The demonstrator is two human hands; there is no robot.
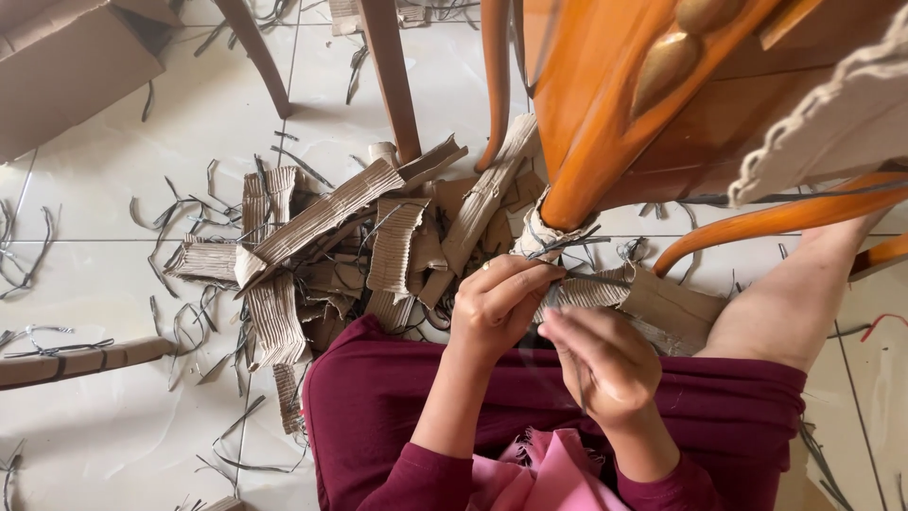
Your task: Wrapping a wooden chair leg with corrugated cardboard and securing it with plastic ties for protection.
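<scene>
The corrugated cardboard wrap (605,289) still clung around the foot of the orange wooden chair leg (605,161), bound by thin dark straps (567,244), so the unwrapping looked partly done. The left hand (497,303) pinched its edge closed while the right hand (601,364) gripped a strap. Many torn cardboard strips (322,246) already littered the tile floor (104,218) to the left.

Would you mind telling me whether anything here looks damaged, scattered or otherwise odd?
Yes. Torn corrugated cardboard strips lie heaped on the tiled floor, with thin dark plastic straps strewn around them. The left hand and right hand work at a cardboard wrap around a wooden furniture leg.
</scene>
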